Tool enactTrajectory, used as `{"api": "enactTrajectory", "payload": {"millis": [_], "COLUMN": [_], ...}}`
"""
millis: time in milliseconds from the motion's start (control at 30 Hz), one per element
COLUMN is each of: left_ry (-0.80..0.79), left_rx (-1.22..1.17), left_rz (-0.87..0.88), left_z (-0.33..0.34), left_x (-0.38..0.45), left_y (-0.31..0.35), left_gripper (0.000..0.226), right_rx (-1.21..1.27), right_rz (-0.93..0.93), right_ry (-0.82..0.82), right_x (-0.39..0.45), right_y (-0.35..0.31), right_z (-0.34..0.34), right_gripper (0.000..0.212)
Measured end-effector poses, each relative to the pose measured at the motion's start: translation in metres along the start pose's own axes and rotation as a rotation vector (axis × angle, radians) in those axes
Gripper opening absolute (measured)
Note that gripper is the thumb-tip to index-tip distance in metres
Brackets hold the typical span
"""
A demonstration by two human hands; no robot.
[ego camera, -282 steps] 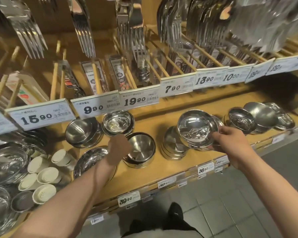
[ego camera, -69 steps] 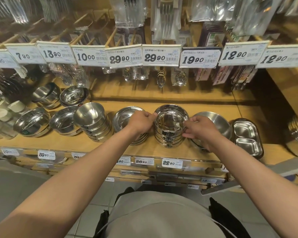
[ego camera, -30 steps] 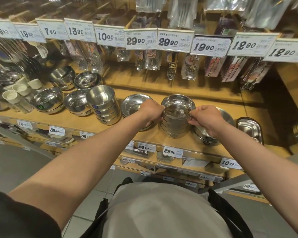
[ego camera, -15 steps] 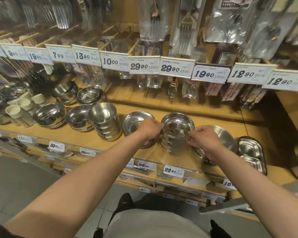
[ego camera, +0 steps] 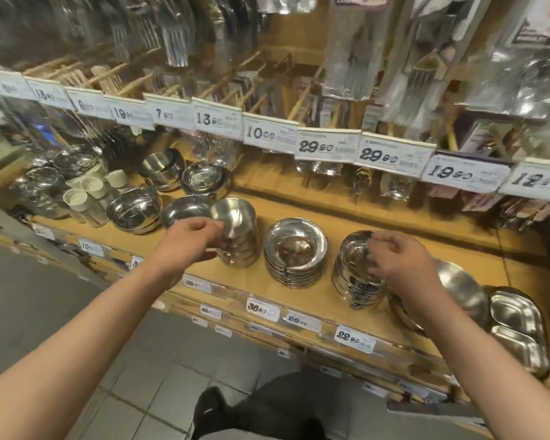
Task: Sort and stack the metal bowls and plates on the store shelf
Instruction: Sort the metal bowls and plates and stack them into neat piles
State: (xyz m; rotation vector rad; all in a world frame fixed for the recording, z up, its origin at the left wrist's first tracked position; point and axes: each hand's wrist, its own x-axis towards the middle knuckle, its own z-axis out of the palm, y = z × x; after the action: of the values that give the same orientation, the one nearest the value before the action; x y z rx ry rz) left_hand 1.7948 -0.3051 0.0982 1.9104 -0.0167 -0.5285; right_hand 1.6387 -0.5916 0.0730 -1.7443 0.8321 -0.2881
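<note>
Three steel stacks stand in a row on the wooden shelf (ego camera: 302,203). On the left is a stack of deep bowls (ego camera: 237,236), in the middle a stack of shallow dishes (ego camera: 296,250), on the right a stack of small bowls (ego camera: 356,274). My left hand (ego camera: 192,238) is at the left side of the deep bowl stack, fingertips at the top bowl's rim and thumb spread below. My right hand (ego camera: 400,265) hovers over the right edge of the small bowl stack with loosely curled fingers, holding nothing.
A large steel bowl (ego camera: 464,290) sits partly behind my right forearm, with a divided steel tray (ego camera: 518,325) beside it. Single bowls (ego camera: 134,209) (ego camera: 204,177) and white cups (ego camera: 83,192) fill the left end. Packaged cutlery (ego camera: 350,49) hangs above a row of price tags (ego camera: 327,147).
Both hands have let go of the small bowl stack. My left hand moved left across the shallow dishes to the deep bowl stack. The view shifted left.
</note>
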Motion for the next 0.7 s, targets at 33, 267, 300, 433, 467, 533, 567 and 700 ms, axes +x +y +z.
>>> {"api": "enactTrajectory", "payload": {"millis": [33, 267, 300, 433, 467, 533, 567, 700], "left_ry": [0.018, 0.05, 0.054, 0.075, 0.075, 0.067, 0.061, 0.042], "left_rx": [-0.021, -0.069, -0.074, -0.08, -0.083, -0.082, -0.079, -0.094], "left_rz": [-0.004, -0.049, -0.047, -0.023, -0.021, -0.028, -0.036, -0.056], "left_z": [-0.015, -0.119, -0.136, -0.204, -0.219, -0.244, -0.252, -0.265], "left_x": [0.002, 0.023, 0.028, 0.049, 0.055, 0.069, 0.076, 0.105], "left_y": [-0.002, -0.031, -0.034, -0.044, -0.046, -0.05, -0.052, -0.055], "left_gripper": [0.017, 0.022, 0.021, 0.016, 0.016, 0.017, 0.017, 0.016], "right_rx": [0.016, -0.048, -0.038, 0.046, 0.056, 0.036, 0.023, 0.024], "right_rz": [-0.001, -0.035, -0.01, 0.057, 0.048, 0.032, 0.032, 0.024], "right_ry": [-0.016, -0.068, -0.09, -0.112, -0.106, -0.109, -0.104, -0.106], "right_x": [-0.002, -0.012, -0.012, -0.011, -0.011, -0.016, -0.019, -0.026], "right_y": [-0.005, -0.039, -0.046, -0.083, -0.092, -0.105, -0.11, -0.13], "right_z": [0.009, 0.098, 0.116, 0.187, 0.202, 0.228, 0.239, 0.274], "right_gripper": [0.013, 0.01, 0.012, 0.015, 0.016, 0.018, 0.018, 0.017]}}
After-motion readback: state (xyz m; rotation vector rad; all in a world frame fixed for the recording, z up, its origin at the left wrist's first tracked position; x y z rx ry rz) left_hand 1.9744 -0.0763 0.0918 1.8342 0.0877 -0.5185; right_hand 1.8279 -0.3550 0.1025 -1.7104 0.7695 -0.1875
